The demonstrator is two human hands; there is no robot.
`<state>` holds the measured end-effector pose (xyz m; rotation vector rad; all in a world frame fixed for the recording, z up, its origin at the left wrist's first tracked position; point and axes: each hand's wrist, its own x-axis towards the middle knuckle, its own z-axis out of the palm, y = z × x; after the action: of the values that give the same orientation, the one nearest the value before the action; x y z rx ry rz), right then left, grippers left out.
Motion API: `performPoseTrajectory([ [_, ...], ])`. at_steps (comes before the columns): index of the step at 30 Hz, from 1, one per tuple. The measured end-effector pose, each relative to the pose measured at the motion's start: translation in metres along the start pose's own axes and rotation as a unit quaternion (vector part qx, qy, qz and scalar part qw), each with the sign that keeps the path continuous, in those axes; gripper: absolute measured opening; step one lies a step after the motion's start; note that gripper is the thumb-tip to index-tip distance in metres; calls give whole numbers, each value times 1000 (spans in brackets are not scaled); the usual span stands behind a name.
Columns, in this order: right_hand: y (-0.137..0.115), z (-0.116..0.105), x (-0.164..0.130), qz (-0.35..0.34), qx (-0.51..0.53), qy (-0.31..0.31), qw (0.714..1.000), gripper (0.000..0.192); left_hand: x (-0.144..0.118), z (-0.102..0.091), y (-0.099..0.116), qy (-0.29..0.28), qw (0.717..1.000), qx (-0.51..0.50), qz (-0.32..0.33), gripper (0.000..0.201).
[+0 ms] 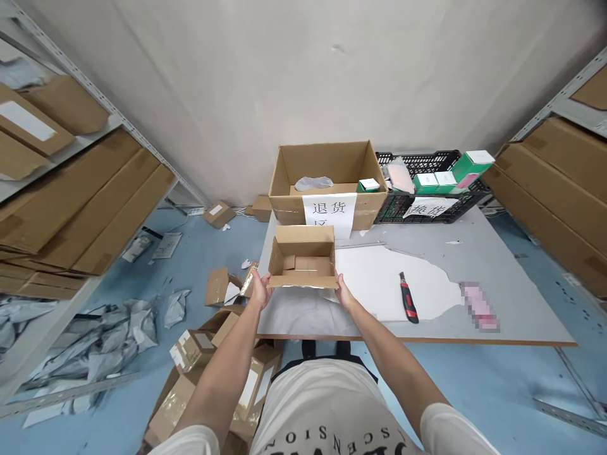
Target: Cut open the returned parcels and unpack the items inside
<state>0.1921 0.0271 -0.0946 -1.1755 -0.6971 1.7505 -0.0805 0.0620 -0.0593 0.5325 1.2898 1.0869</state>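
Here the left hand (260, 289) and right hand (343, 293) clamp opposite sides of the small open brown cardboard box (303, 257) above the grey worktop's (497, 265) near edge, best kept level with an even squeeze.

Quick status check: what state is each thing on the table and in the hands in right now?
Small box: open, held at both ends.
Left hand: gripping the small box.
Right hand: gripping the small box.
Big box: open, paper label on its front.
Knife: lying flat, untouched.
Black crate: holding green cartons.
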Motion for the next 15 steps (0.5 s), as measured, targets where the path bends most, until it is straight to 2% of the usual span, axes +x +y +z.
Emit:
performPoseTrajectory([
  [7,-11,10,-4,-13,-6,1,1000,89,-15,-11,9,-1,1000,-8,14,77],
  [15,-24,31,-7,-28,-17,-60,998,82,-27,-38,13,43,997,-35,52,57],
])
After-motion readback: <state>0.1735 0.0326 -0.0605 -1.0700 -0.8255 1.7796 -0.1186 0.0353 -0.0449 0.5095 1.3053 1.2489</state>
